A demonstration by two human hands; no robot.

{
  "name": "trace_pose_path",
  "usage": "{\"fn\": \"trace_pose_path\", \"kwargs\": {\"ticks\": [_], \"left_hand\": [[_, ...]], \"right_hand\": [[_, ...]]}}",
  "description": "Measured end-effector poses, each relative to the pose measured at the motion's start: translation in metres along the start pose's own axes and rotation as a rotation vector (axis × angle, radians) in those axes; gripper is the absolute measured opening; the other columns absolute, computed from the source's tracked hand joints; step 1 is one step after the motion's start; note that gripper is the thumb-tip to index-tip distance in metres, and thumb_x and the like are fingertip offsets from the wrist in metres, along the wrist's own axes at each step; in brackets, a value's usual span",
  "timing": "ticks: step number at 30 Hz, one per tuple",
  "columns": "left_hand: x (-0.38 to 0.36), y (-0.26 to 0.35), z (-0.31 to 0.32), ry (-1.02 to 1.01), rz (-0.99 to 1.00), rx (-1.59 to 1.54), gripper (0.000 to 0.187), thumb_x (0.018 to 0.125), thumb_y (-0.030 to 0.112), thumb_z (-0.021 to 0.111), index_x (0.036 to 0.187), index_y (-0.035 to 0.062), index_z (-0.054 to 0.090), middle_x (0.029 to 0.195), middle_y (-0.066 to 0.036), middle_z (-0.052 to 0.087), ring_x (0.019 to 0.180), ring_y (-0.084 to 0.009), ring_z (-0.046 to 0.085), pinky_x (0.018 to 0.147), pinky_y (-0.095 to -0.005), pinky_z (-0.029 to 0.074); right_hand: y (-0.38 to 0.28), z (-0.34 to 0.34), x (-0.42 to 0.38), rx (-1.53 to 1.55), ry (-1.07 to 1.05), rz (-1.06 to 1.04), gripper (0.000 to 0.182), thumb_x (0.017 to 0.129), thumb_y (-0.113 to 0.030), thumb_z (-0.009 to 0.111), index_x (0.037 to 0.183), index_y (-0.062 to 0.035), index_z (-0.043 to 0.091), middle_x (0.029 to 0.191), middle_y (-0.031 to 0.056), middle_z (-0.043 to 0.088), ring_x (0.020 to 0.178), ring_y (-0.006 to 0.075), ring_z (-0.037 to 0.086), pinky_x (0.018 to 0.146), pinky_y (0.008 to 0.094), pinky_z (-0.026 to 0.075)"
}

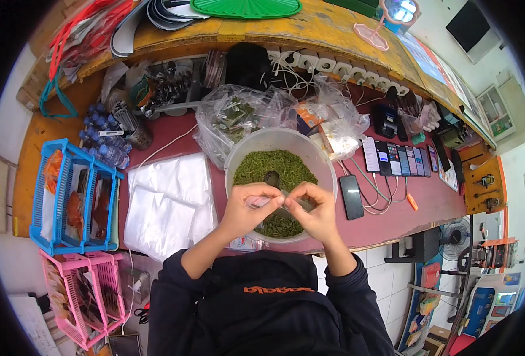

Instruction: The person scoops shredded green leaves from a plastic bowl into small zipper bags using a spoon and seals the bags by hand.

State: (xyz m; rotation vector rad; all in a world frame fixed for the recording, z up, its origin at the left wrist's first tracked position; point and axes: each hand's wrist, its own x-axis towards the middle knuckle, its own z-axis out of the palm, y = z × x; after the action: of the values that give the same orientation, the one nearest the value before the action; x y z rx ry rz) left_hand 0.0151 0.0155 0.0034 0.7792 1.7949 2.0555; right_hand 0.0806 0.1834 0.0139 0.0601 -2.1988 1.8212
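My left hand (247,209) and my right hand (315,209) are both pinched on a small clear plastic bag (276,203), held between them just over the near rim of a large translucent tub (329,169). The tub holds a bed of green dried leaves (265,165) with a small dark scoop-like thing (272,177) lying in it. The bag's contents are too small to make out.
A stack of clear plastic bags (166,202) lies left of the tub. Blue (67,196) and pink (84,293) baskets stand further left. Bagged leaves (239,115) sit behind the tub. Several phones (393,159) lie in a row at right, one black phone (351,197) nearer.
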Motion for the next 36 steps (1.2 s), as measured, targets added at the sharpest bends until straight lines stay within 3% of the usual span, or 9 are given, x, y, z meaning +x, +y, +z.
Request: {"fn": "trace_pose_path", "kwargs": {"ticks": [7,11,18,21,26,28,31,32,36], "left_hand": [[0.005,0.015,-0.020,0.092,0.052,0.160,0.010,0.083,0.006,0.070,0.087,-0.0033,0.071,0.082,-0.006,0.070,0.074,-0.0102,0.064,0.067,-0.0236,0.049],[0.062,0.018,-0.059,0.443,0.168,0.187,0.014,0.087,0.009,0.067,0.090,-0.0042,0.071,0.081,-0.006,0.070,0.074,-0.0119,0.064,0.072,-0.0244,0.050],[0.095,-0.001,-0.051,0.184,0.155,0.455,0.039,0.090,0.024,0.065,0.122,0.0024,0.061,0.124,-0.013,0.061,0.119,-0.0223,0.055,0.101,-0.0343,0.043],[0.049,-0.007,-0.012,-0.266,-0.264,0.076,0.038,0.100,0.029,0.049,0.130,0.0058,0.056,0.102,-0.001,0.066,0.063,-0.0040,0.047,0.059,-0.0199,0.043],[0.020,-0.014,0.002,-0.327,-0.355,-0.099,0.041,0.102,0.029,0.044,0.132,0.0035,0.053,0.096,0.003,0.059,0.067,-0.0057,0.042,0.063,-0.0210,0.039],[0.018,-0.008,0.003,-0.245,-0.234,-0.125,0.036,0.102,0.028,0.045,0.126,0.0042,0.057,0.076,0.003,0.051,0.071,-0.0048,0.049,0.061,-0.0218,0.039],[0.018,-0.004,-0.014,-0.110,-0.138,-0.082,0.028,0.100,0.024,0.050,0.115,0.0038,0.061,0.079,0.001,0.055,0.077,-0.0057,0.054,0.064,-0.0230,0.041],[0.021,-0.014,-0.017,0.023,0.155,0.046,0.016,0.095,0.018,0.058,0.098,0.0039,0.065,0.079,-0.002,0.060,0.075,-0.0105,0.058,0.065,-0.0258,0.044],[0.009,0.024,0.004,-0.080,0.135,0.361,0.009,0.086,0.009,0.066,0.082,0.0002,0.066,0.074,-0.007,0.060,0.067,-0.0152,0.056,0.063,-0.0277,0.045]], "right_hand": [[-0.023,-0.012,-0.011,-0.194,0.024,-0.038,0.007,0.080,-0.003,0.071,0.079,-0.0002,0.065,0.069,0.0044,0.065,0.062,0.0105,0.061,0.057,0.0246,0.046],[-0.017,-0.030,-0.016,-0.071,0.154,0.044,0.008,0.084,-0.003,0.069,0.078,0.0001,0.065,0.069,0.0041,0.065,0.058,0.0076,0.060,0.057,0.0229,0.047],[-0.004,-0.018,-0.006,-0.411,0.125,0.069,0.014,0.081,-0.008,0.074,0.076,-0.0010,0.063,0.067,0.0076,0.060,0.055,0.0138,0.057,0.053,0.0269,0.044],[-0.013,0.007,0.011,-0.531,0.269,-0.214,0.015,0.075,-0.007,0.077,0.075,-0.0022,0.063,0.074,0.0073,0.061,0.057,0.0194,0.057,0.054,0.0299,0.046],[0.001,0.004,0.005,-0.608,0.163,-0.317,0.011,0.075,-0.002,0.073,0.085,-0.0047,0.068,0.082,0.0065,0.062,0.068,0.0253,0.063,0.059,0.0339,0.051],[-0.001,-0.001,0.006,-0.687,0.210,-0.317,0.012,0.076,-0.002,0.073,0.086,-0.0050,0.069,0.082,0.0064,0.063,0.067,0.0253,0.063,0.059,0.0338,0.051],[-0.008,-0.017,0.006,-0.739,0.319,-0.233,0.013,0.075,-0.001,0.073,0.088,-0.0054,0.072,0.079,0.0061,0.063,0.062,0.0202,0.062,0.055,0.0309,0.049],[-0.011,-0.023,0.005,-0.638,0.295,-0.172,0.015,0.075,0.000,0.073,0.088,-0.0060,0.072,0.077,0.0055,0.063,0.061,0.0165,0.060,0.054,0.0283,0.047],[-0.008,-0.013,-0.006,-0.186,0.102,0.019,0.008,0.077,-0.002,0.075,0.076,-0.0021,0.068,0.068,0.0005,0.059,0.059,0.0064,0.053,0.051,0.0209,0.039]]}}
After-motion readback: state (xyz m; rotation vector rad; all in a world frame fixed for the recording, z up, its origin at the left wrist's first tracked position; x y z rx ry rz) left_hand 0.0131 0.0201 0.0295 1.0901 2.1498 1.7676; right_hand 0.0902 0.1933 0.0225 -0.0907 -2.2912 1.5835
